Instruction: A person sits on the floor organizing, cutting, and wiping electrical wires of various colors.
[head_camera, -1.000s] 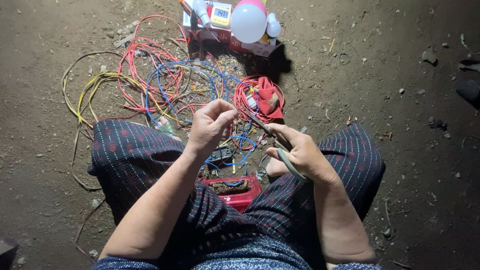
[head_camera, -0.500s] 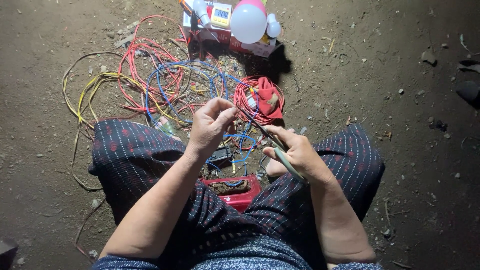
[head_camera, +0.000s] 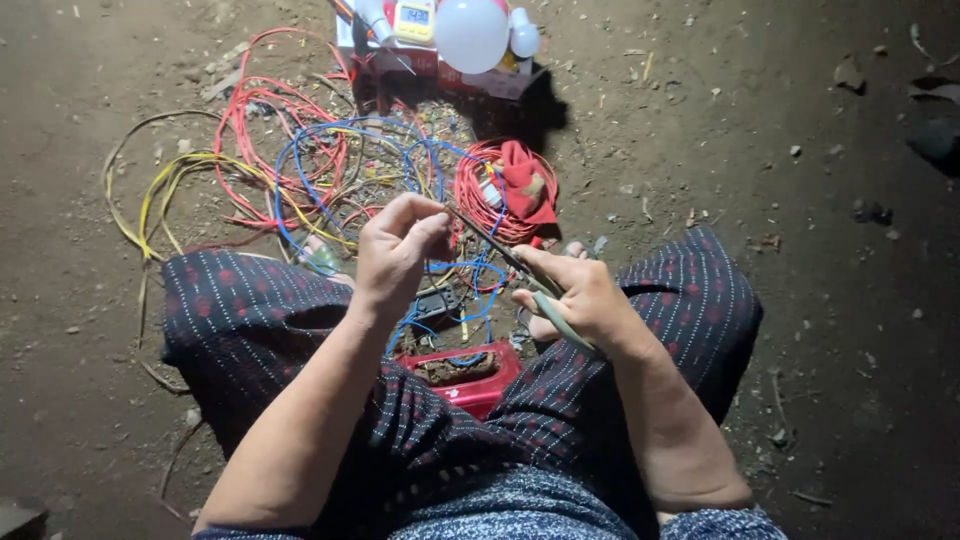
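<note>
The left hand (head_camera: 395, 250) was raised over the lap, its fingers (head_camera: 425, 225) pinched tight on a thin wire end too small to make out. The right hand (head_camera: 575, 295) gripped pliers (head_camera: 500, 252) by the pale green handles, fingers wrapped shut around them, the dark tip pointing up-left and meeting the left fingertips. Below the hands lay a red box (head_camera: 470, 375) between the knees. On the dirt floor (head_camera: 750, 130) beyond spread tangled wires (head_camera: 300, 160), a red cloth (head_camera: 525, 185) and a white bulb (head_camera: 470, 35).
</note>
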